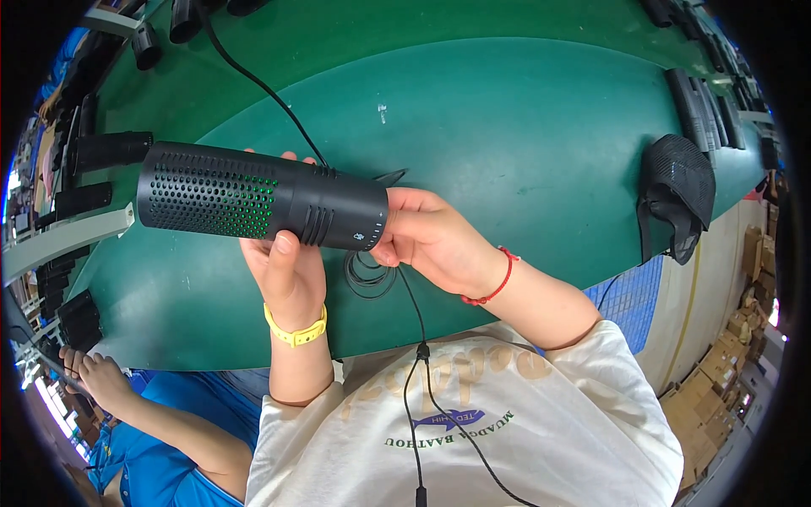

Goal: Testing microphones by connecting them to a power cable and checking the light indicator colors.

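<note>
The black cylinder (262,194) is at ten o'clock, over the green table (515,169), holey end toward nine; left hand (287,275) wrapped round its middle, right hand (422,228) half-curled at its three o'clock end. Main worry imo: if the thick cable (263,85) running off toward eleven snags, it could twist the thing out of that left grip, or the thin coiled cord (368,296) at four could catch a finger. Can't tell what the right fingertips pinch, most left fingers are hidden, and the cable's far end is cut off
</note>
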Motion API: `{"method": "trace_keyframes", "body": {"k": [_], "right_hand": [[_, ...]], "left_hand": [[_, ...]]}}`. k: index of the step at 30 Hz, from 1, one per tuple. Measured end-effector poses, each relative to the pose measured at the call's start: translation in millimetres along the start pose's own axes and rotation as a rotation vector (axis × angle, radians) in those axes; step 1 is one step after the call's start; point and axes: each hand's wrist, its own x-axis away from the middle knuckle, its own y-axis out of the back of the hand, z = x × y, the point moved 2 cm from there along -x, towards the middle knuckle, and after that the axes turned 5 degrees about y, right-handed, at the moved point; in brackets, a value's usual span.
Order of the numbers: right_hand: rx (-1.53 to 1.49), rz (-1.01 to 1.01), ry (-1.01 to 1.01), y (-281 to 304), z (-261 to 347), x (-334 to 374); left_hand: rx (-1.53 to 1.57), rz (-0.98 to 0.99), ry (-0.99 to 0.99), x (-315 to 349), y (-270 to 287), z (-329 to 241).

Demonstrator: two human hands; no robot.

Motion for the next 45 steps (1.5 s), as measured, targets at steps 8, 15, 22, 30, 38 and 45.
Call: {"method": "trace_keyframes", "body": {"k": [8, 15, 22, 30, 38, 45], "right_hand": [[0.484, -0.011, 0.242, -4, 2, 1], [0.994, 0.015, 0.531, -8, 7, 3], [0.428, -0.080, 0.209, -3, -1, 0], [0.601, -0.076, 0.313, 5, 8, 1], [0.759, 0.106, 0.543, -12, 4, 1], [0.693, 0.159, 0.406, -13, 1, 3]], "left_hand": [[-0.032, 0.024, 0.012, 0, 12, 2], [-0.079, 0.061, 0.025, 3, 17, 1], [-0.114, 0.020, -0.019, 4, 12, 2], [0.096, -0.105, 0.013, 6, 13, -3], [-0.039, 0.028, 0.006, 8, 23, 2], [-0.024, 0.001, -0.026, 7, 6, -3]]}}
